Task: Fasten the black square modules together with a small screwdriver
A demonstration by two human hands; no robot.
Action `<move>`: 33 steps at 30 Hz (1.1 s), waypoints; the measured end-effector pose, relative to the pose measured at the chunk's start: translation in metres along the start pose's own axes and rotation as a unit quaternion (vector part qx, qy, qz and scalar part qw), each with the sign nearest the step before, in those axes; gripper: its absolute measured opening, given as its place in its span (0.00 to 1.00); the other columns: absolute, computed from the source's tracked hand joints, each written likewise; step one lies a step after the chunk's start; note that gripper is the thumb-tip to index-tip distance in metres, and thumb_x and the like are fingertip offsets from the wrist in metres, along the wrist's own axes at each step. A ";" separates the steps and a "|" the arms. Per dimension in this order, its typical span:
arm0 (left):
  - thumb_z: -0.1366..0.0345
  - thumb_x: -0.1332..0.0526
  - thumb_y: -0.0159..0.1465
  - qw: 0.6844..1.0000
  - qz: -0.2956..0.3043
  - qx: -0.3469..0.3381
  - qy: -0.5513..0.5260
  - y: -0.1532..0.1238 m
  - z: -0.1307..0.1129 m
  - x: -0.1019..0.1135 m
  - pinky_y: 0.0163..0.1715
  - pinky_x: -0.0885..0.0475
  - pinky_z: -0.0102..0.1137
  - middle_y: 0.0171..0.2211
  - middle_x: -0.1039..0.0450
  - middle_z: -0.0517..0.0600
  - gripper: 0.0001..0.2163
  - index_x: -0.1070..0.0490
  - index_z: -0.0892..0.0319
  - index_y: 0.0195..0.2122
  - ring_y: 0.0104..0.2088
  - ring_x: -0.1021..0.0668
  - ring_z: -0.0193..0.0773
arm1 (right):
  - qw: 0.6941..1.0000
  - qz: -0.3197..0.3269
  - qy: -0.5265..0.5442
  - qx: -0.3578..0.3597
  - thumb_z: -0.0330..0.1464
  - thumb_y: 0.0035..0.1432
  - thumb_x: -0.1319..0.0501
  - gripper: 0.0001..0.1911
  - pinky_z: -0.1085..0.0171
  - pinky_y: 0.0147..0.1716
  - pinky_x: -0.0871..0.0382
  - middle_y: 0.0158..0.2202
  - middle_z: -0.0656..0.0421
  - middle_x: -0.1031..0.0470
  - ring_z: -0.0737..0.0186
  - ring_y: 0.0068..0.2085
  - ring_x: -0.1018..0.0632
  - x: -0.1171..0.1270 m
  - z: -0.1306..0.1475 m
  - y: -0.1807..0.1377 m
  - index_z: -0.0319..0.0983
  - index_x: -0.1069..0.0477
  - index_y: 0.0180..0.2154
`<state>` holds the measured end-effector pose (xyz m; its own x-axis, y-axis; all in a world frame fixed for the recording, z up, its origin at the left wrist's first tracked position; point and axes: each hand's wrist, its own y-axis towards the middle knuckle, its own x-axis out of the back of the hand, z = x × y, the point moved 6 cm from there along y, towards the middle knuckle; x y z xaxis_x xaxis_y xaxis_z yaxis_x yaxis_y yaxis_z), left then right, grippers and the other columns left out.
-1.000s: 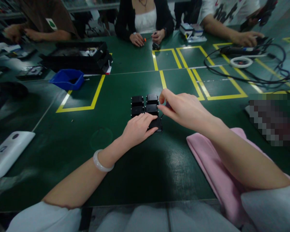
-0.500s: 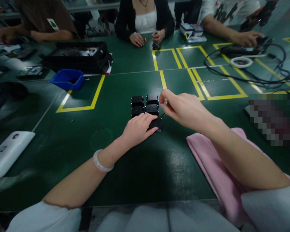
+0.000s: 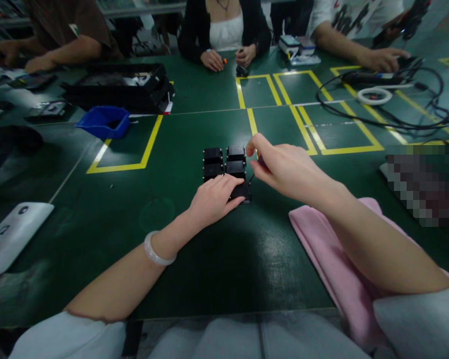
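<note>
Several small black blocks with silver screws along their sides stand in two columns on the green table (image 3: 209,279); one of the far blocks (image 3: 235,153) is fully visible. My left hand (image 3: 217,197) lies over the nearest black block (image 3: 241,191), its thumb and fingers gripping it against the tabletop. To the right, my right hand (image 3: 280,164) is curled around a small screwdriver (image 3: 252,178). The dark handle is mostly hidden in the fingers, and the thin shaft slants down to the right side of that nearest block. Index finger and thumb tips are slightly apart.
A pink cloth (image 3: 318,239) lies under my right forearm. At the left are a white device (image 3: 18,237) and a blue scoop-shaped bin (image 3: 105,122), with black trays (image 3: 134,94) behind. Cables (image 3: 396,119) coil at the far right. Co-workers sit across the table.
My right index finger has lifted slightly away from the thumb, while the screwdriver stays at the block. My left hand holds still. At far left, a co-worker's hands have shifted.
</note>
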<state>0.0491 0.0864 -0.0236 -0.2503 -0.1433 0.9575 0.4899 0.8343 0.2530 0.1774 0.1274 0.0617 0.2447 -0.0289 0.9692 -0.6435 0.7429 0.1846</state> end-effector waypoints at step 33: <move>0.58 0.43 0.67 1.000 0.002 0.000 0.001 0.001 0.000 0.001 0.45 0.31 0.37 0.48 0.27 0.53 0.17 0.36 0.60 0.53 0.47 0.25 0.44 | 1.000 -0.004 -0.017 -0.005 0.39 0.65 0.53 0.15 0.66 0.25 0.50 0.29 0.59 0.25 0.63 0.27 0.29 0.000 0.000 0.001 0.39 0.35 0.46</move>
<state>0.0494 0.0866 -0.0230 -0.2465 -0.1417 0.9587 0.4909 0.8347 0.2496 0.1767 0.1279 0.0619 0.2246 -0.0582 0.9727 -0.6337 0.7496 0.1912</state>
